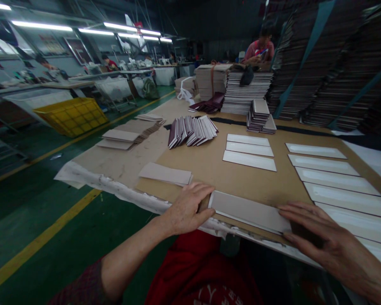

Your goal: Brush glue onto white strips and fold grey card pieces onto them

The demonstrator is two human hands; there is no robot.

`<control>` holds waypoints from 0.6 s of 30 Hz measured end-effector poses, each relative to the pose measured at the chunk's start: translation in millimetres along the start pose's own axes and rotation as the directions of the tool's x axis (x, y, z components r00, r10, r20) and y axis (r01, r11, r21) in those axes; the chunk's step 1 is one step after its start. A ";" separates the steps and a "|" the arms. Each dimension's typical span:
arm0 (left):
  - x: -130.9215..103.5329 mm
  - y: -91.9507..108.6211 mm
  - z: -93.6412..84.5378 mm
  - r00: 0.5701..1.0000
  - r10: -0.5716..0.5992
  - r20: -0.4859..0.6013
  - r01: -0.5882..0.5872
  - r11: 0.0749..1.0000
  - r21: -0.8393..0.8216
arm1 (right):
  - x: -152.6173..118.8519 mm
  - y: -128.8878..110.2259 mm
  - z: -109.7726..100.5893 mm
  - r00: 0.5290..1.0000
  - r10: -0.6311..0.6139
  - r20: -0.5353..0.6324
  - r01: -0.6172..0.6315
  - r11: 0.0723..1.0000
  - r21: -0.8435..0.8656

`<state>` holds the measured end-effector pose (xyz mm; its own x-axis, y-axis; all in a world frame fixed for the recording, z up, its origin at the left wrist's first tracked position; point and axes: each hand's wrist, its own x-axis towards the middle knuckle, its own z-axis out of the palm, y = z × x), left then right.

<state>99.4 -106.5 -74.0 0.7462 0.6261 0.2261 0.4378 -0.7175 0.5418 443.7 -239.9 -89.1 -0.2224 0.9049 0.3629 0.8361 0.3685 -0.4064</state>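
"Where is the panel?"

"The flat, rectangular grey-beige panel with pale edges (247, 209) lies along the near edge of the broad, brown-surfaced table (197, 163), its long side roughly in line with that edge."

"And the hands?"

"Well apart, one at each end. The bare left hand (189, 207) curves round the left end, fingers by the far corner, thumb by the near one. The bare right hand (320, 233) covers part of the right end, thumb toward the table's near edge. Whether either is pinching, I can't tell."

"How would it handle?"

"Light, I'd judge, and stiff like board; it lies flat without sagging. The face looks matt, so probably not slippery, though the corners might crush if knocked."

"Best hold?"

"Both short ends, thumb on the near long edge and fingers on the far one, leaving the face free."

"Anything close by?"

"Thin, rectangular grey card pieces (165, 173) lie toward the table's near-left corner, just beyond the left hand. Long, glossy white strips with dark borders (324, 164) run in a column toward the right edge."
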 end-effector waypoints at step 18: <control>0.3 1.7 -0.3 1.000 0.016 -0.006 -0.016 1.000 0.004 | 3.1 3.3 4.5 1.000 -0.017 0.015 0.017 1.000 -0.002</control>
<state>100.2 -107.5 -72.7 0.7498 0.6167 0.2396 0.4280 -0.7283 0.5351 443.4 -234.9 -93.1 -0.2439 0.9018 0.3568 0.8333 0.3830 -0.3986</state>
